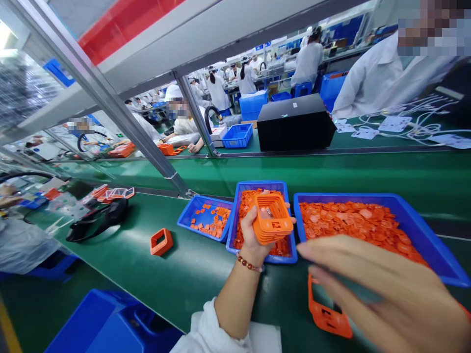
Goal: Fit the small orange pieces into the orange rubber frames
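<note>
My left hand (253,233) grips a stack of orange square plastic frames (274,225), nested one on another. It holds them over the middle blue bin (235,240), which contains orange pieces. My right hand (379,289), blurred by motion, reaches in from the right with its fingers stretched out and apart; nothing shows between them. Below its fingertips, a single orange frame (331,318) lies on the green table, partly covered by the hand. Farther left, another small stack of orange frames (161,241) stands on the table.
A large blue bin (434,245) of flat orange pieces is at the right; a smaller blue bin (184,220) stands left. Metal posts (180,184) rise from the table. A black strap (97,220) lies farther left. Co-workers sit beyond the green belt (228,169) and at the left.
</note>
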Demonstrator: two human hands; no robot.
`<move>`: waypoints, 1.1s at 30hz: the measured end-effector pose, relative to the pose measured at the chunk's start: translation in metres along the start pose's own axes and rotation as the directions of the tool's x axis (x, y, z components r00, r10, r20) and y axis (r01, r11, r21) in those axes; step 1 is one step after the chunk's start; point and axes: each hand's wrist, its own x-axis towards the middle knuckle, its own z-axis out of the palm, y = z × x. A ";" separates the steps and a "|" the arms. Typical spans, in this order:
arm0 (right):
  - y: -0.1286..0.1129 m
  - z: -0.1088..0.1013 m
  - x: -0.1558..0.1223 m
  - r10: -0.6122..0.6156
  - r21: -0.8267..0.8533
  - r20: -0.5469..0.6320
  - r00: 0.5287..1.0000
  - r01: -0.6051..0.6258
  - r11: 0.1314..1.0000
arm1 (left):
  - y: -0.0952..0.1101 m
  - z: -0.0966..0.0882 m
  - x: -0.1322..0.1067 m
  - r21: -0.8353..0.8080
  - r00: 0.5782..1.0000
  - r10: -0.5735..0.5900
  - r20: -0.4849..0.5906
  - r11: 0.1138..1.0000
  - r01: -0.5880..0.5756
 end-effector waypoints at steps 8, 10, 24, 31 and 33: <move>0.055 0.014 0.003 0.056 -0.164 -0.022 0.998 -0.059 0.985 | -0.013 -0.001 -0.004 0.058 0.997 -0.026 0.079 0.998 0.022; 0.057 0.017 0.002 0.070 -0.138 0.019 0.997 -0.067 0.988 | -0.013 0.001 -0.005 0.062 0.996 -0.033 0.088 0.998 0.027; 0.062 0.023 0.000 0.229 -0.043 0.034 0.973 -0.228 0.973 | -0.010 0.004 -0.002 0.050 0.998 0.055 0.036 0.997 -0.057; 0.057 0.021 0.004 0.301 0.106 0.039 0.953 -0.303 0.947 | -0.010 0.009 -0.002 0.090 0.997 0.018 0.078 0.996 -0.025; 0.056 0.021 0.005 0.311 0.100 0.034 0.950 -0.313 0.945 | -0.010 0.008 -0.001 0.086 0.995 0.039 0.095 0.995 -0.048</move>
